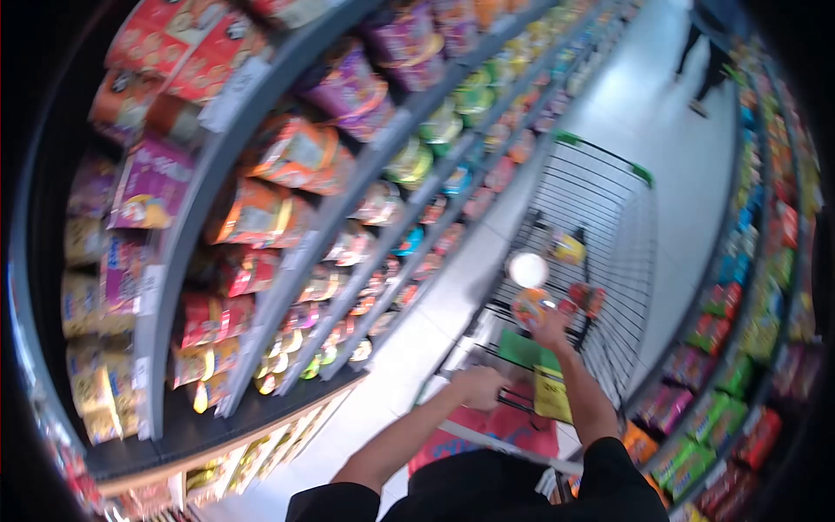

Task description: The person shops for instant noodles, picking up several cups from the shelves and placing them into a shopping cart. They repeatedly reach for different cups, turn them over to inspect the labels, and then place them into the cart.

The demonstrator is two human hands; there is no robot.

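A wire shopping cart [609,209] with green trim stands in the aisle ahead of me. My left hand [480,387] is closed around the cart's handle bar. My right hand [548,326] reaches over the basket and holds a round orange and yellow packet [531,306] above it. Inside the basket lie a white round item [529,270], a yellow packet [567,248] and red packets [587,298]. A green and yellow flap [544,370] covers the child seat.
Shelves [287,226] packed with colourful snack and noodle packets run along the left. More stocked shelves [765,287] line the right. A person's legs [704,61] stand far down the pale floor [661,113].
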